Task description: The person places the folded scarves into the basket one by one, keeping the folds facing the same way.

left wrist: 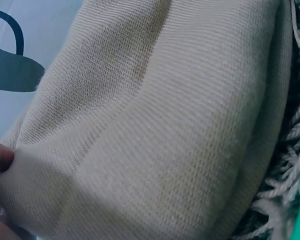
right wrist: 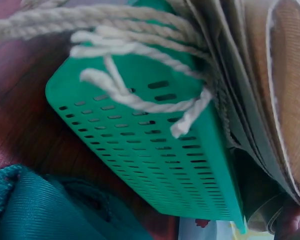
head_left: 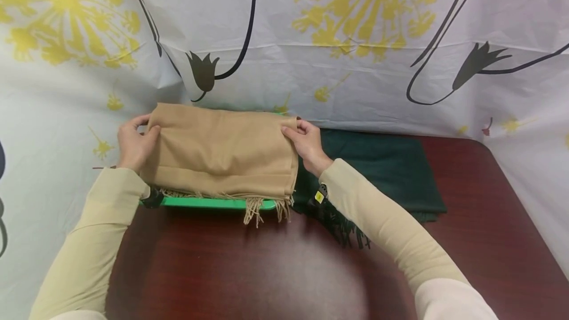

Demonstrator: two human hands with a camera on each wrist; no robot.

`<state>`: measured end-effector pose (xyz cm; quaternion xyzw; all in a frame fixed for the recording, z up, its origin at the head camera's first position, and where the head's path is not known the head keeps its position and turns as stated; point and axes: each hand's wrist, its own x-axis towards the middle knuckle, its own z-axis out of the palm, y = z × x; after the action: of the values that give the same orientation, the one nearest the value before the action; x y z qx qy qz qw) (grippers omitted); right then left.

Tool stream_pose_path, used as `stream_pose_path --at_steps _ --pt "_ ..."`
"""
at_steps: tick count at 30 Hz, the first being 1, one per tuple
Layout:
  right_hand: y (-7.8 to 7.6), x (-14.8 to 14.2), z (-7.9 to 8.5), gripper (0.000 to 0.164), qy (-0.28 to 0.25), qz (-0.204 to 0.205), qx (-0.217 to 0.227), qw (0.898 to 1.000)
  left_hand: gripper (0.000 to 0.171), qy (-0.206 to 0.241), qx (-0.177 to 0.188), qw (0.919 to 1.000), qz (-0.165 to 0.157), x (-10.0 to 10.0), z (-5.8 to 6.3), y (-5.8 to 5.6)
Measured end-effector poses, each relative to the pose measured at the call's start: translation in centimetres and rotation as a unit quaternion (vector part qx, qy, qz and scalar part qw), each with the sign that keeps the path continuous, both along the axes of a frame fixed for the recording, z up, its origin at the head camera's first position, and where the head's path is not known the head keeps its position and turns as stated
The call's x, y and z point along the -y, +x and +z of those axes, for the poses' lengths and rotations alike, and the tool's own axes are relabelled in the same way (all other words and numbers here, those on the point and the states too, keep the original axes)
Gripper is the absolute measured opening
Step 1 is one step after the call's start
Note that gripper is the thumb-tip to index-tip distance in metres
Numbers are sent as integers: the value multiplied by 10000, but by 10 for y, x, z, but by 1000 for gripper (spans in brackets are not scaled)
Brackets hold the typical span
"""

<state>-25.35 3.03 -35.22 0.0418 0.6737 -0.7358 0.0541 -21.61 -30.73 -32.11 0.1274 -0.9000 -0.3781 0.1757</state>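
Over the green basket point(head_left: 204, 203), both your hands point(head_left: 133, 146) point(head_left: 309, 146) pinch the tan shawl point(head_left: 226, 144), seemingly placing it; gentle lowering should follow.

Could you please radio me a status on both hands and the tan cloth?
Left hand and right hand gripping tan cloth at opposite ends. Folded, over green basket, fringe overhanging. Dark green cloth alongside; no visible obstruction.

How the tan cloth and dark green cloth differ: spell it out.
The left hand and right hand grip the tan cloth; neither grips the dark green cloth. The tan cloth is over the green basket; the dark green cloth lies on the table. Both are folded and fringed.
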Motion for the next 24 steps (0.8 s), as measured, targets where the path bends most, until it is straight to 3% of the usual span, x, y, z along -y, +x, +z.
stream_pose_path --at_steps 14,24 --pt "-6 4 -8 23 114 127 113 9998 39 110 301 9991 -291 5 -5 2" --pt "-10 4 -15 25 460 292 163 9984 41 322 982 9919 -733 8 -7 2"
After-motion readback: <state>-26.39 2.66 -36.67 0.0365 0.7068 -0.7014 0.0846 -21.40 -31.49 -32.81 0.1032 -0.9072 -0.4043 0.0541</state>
